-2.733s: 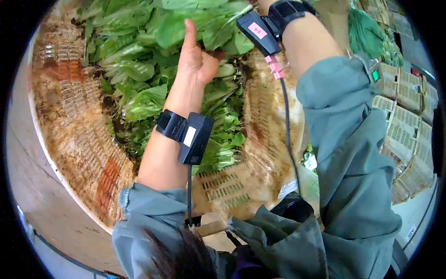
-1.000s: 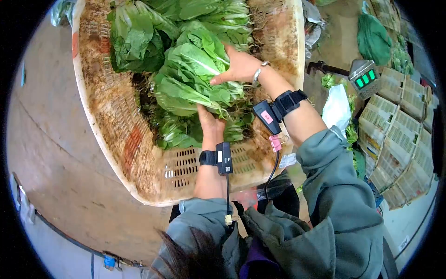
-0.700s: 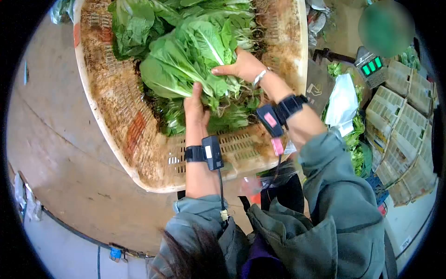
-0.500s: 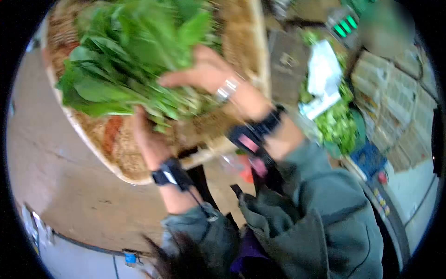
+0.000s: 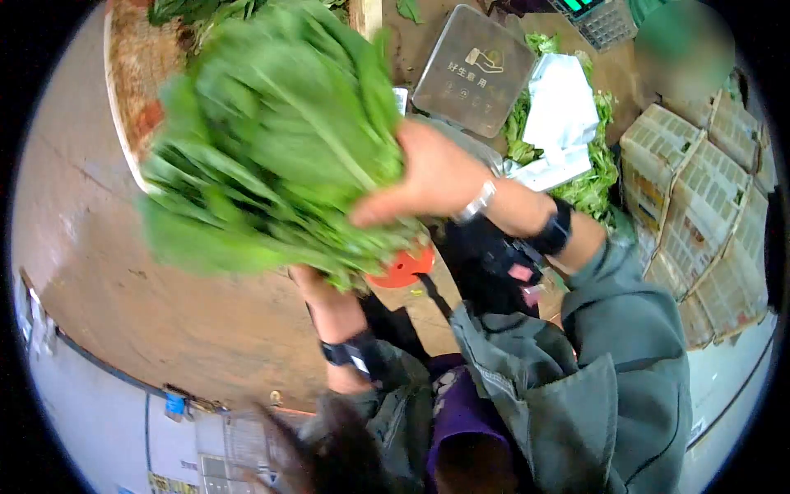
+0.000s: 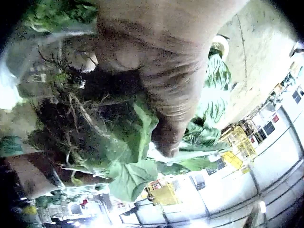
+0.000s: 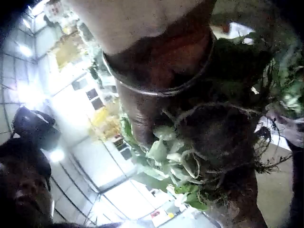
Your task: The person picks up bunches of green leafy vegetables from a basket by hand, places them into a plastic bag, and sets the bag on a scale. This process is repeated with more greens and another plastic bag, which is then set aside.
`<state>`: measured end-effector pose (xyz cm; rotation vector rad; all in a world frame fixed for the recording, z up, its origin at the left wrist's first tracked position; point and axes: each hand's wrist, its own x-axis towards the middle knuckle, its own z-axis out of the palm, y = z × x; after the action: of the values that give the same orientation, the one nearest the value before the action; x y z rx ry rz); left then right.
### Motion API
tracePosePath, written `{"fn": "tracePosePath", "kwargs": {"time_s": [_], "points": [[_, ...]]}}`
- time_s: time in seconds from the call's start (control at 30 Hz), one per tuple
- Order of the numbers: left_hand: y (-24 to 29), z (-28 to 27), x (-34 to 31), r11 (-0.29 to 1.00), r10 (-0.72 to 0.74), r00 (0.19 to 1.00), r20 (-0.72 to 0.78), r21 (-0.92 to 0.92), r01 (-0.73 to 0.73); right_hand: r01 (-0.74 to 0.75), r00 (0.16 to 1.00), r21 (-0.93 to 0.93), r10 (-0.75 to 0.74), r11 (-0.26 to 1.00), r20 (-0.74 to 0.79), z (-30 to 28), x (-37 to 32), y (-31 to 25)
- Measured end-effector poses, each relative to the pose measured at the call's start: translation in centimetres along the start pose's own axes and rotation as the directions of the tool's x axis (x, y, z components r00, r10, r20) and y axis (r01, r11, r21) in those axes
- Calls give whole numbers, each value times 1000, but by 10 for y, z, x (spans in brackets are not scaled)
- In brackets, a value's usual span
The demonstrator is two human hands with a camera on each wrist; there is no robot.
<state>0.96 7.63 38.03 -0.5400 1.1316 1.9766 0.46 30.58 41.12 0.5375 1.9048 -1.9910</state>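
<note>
A large bunch of leafy greens (image 5: 280,123), blurred by motion, hangs in front of the person in the head view. The right hand (image 5: 432,173) grips its right side near the stems, thumb across the leaves. From below, the left hand (image 5: 325,300) holds the stem end, its fingers hidden under the leaves. Thin roots (image 6: 78,111) and a loose leaf (image 6: 133,179) show beside the left hand (image 6: 166,90) in the left wrist view. In the right wrist view, roots and pale stems (image 7: 173,156) lie beside the right hand (image 7: 142,114).
The dirty basket's rim (image 5: 123,148) is at upper left, partly behind the greens. A flat scale plate (image 5: 475,70) and white bag (image 5: 562,103) stand at upper right, among loose leaves. Stacked crates (image 5: 699,206) are at far right. A red round object (image 5: 403,267) sits below the greens.
The hands have lifted the bunch out of the basket and brought it closer to the body. The view has shifted right, so the basket now sits at upper left and the scale plate shows.
</note>
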Motion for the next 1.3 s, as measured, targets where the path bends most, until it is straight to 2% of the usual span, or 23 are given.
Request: {"fn": "tracePosePath", "kwargs": {"time_s": [0.07,0.13,0.23,0.33,0.37,0.4,0.47,0.5,0.53,0.57,0.67,0.8,0.83,0.87,0.93,1.0,1.07,1.1,1.17,1.2,1.23,1.27,1.3], "points": [[-64,12,-60,999,-39,967,-252,-46,28,-210,968,-58,216,976,127,-6,-60,19],[-114,27,-104,984,-146,942,-302,-145,106,-336,931,-18,335,942,142,-2,-107,63],[-148,43,-118,869,-407,861,-306,-420,261,-728,669,88,677,679,307,1,-128,116],[-175,16,-90,870,-452,772,-448,-412,270,-776,560,-49,722,629,405,3,-105,180],[-170,12,-74,882,-416,806,-421,-402,246,-775,543,-86,730,626,414,0,-82,191],[-172,-3,-53,824,-423,831,-362,-535,186,-775,528,-119,739,621,419,-1,-60,198],[-144,8,-9,865,-351,841,-412,-487,123,-732,645,103,636,674,424,-3,-28,188],[-154,-8,14,949,-248,859,-448,-288,124,-691,689,69,628,719,361,-4,-14,178],[-164,-20,32,960,-187,882,-433,-273,70,-651,729,26,616,759,298,-6,-2,175],[-175,-27,37,961,-186,890,-416,-265,77,-700,676,126,594,703,437,-11,15,207],[-247,-45,48,930,-112,926,-362,-365,-30,-637,700,-87,622,766,350,-26,33,323],[-358,-89,65,813,-325,916,-235,-565,143,-639,624,-342,724,689,292,-51,21,371],[-373,-94,65,770,-354,926,-132,-603,208,-631,671,-203,658,749,341,-45,15,333],[-368,-88,60,737,-504,843,-189,-603,305,-635,663,-209,664,744,346,-47,18,345],[-374,-88,49,793,-460,868,-186,-525,308,-622,639,-326,702,712,314,-49,17,373],[-387,-89,51,916,-196,966,-171,-382,118,-611,633,-299,679,734,373,-50,12,342],[-380,-77,53,935,-211,960,-186,-326,142,-503,695,-473,664,723,276,-55,12,329],[-392,-75,57,948,-185,968,-171,-290,129,-533,644,-519,718,668,263,-61,17,334],[-412,-73,73,977,-143,973,-181,-186,109,-435,697,-542,650,719,301,-68,30,368],[-413,-75,81,978,-145,974,-176,-174,114,-343,733,-571,592,746,334,-70,33,376],[-413,-78,85,951,-287,941,-181,-172,257,-374,719,-716,672,589,177,-66,39,386],[-415,-81,85,900,-429,883,-190,-175,400,-321,710,-710,655,626,257,-66,43,392],[-412,-85,83,898,-436,875,-209,-159,410,-284,794,-640,549,714,261,-65,35,394]]}}
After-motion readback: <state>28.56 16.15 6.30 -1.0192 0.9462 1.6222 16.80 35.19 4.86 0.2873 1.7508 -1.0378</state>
